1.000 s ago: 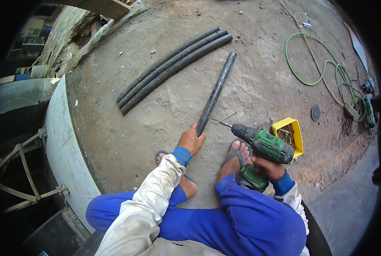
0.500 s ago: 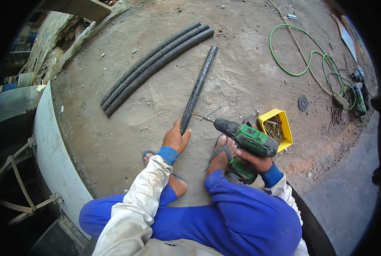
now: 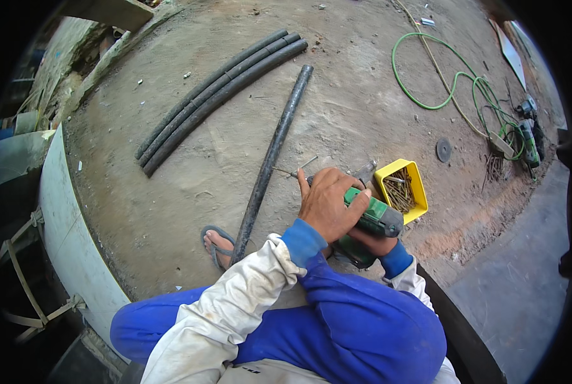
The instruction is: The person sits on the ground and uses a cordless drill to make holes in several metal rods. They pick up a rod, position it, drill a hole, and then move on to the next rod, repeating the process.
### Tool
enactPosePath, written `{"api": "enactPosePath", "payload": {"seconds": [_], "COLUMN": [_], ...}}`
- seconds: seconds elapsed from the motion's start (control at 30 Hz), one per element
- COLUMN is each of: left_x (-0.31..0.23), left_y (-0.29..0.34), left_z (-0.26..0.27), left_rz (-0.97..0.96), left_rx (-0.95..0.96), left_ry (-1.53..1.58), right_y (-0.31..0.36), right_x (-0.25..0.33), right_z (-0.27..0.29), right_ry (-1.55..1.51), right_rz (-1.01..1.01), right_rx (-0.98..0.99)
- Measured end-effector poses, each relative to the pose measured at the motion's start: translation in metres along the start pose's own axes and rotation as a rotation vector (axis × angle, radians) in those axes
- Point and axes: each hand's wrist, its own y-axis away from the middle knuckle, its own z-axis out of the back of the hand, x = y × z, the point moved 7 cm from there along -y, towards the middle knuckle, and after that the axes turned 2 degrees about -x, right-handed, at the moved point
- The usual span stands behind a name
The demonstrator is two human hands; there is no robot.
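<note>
My left hand (image 3: 332, 203) is closed over the front of a green and black cordless drill (image 3: 384, 221), covering its chuck. Beneath the drill's body, my right hand (image 3: 374, 243) grips the handle, partly hidden. The thin drill bit (image 3: 284, 171) points left, its tip at the side of a dark, straight pipe (image 3: 274, 148). That pipe lies on the ground, its near end beside my left foot, with neither hand on it. A loose nail (image 3: 309, 161) is by the bit.
Several curved black pipes (image 3: 218, 96) lie together at the far left. A yellow box (image 3: 421, 206) of nails or screws stands right of the drill. Farther right are a dark disc (image 3: 443, 150), a green cable (image 3: 420, 102) and a green power tool (image 3: 529, 144).
My left hand has let go of the dark pipe and moved right onto the front of the drill. The pipe's near end now rests closer to me, beside my left foot.
</note>
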Motion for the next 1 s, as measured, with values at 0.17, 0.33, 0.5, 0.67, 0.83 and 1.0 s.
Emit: {"api": "enactPosePath", "payload": {"seconds": [0.17, 0.33, 0.5, 0.67, 0.83, 1.0], "left_x": [0.007, 0.027, 0.147, 0.230, 0.224, 0.221], "left_y": [-0.002, 0.008, 0.055, 0.073, 0.066, 0.066], "left_z": [-0.003, 0.017, 0.067, 0.042, 0.045, 0.051], "left_rz": [0.025, -0.198, 0.270, 0.668, 0.612, 0.628], "left_rx": [-0.006, -0.260, -0.443, 0.037, -0.012, 0.018], "left_ry": [0.103, 0.183, -0.221, 0.024, -0.081, -0.107], "right_y": [0.001, -0.002, -0.006, -0.008, -0.009, -0.014], "right_x": [-0.001, -0.001, -0.005, -0.004, -0.001, -0.008], "right_z": [-0.005, -0.005, -0.001, -0.004, 0.002, 0.006], "right_ry": [0.029, 0.104, 0.060, 0.071, 0.091, 0.040], "right_rz": [-0.005, -0.006, -0.041, -0.057, -0.089, -0.201], "right_rx": [0.002, 0.014, 0.023, 0.062, -0.021, 0.035]}}
